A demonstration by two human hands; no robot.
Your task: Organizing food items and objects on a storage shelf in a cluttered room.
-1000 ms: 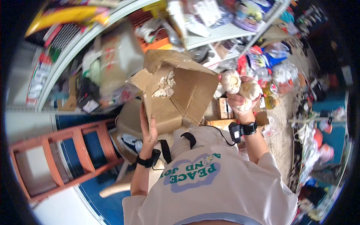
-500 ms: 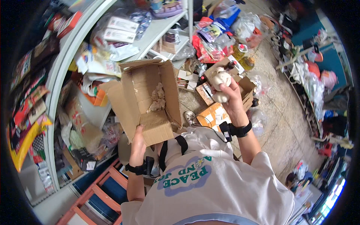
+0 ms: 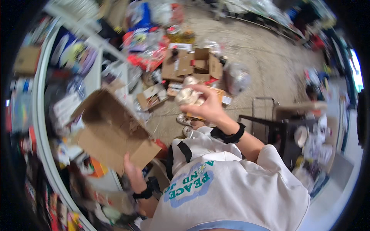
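My left hand (image 3: 133, 171) grips an open, empty-looking cardboard box (image 3: 98, 140) by its lower edge and holds it tilted at the left, beside the shelving. A pale scrap, blurred, shows in its shaded interior. My right hand (image 3: 212, 109), at the middle of the view, is closed around several white garlic bulbs (image 3: 185, 96), held to the right of the box and apart from it. The bulbs are slightly blurred, and part of them is hidden by my fingers and thumb.
Cluttered white shelving (image 3: 40, 96) lines the left. Ahead on the tiled floor (image 3: 269, 65) are cardboard boxes (image 3: 212, 63), red bags (image 3: 154, 54), oil bottles and a clear plastic bag (image 3: 237, 79). A laden chair (image 3: 285, 134) stands at the right, near my shoes (image 3: 184, 119).
The view has swung round toward the floor and the right. The box has moved leftward in view, and my right hand with the garlic has moved from the right to the middle.
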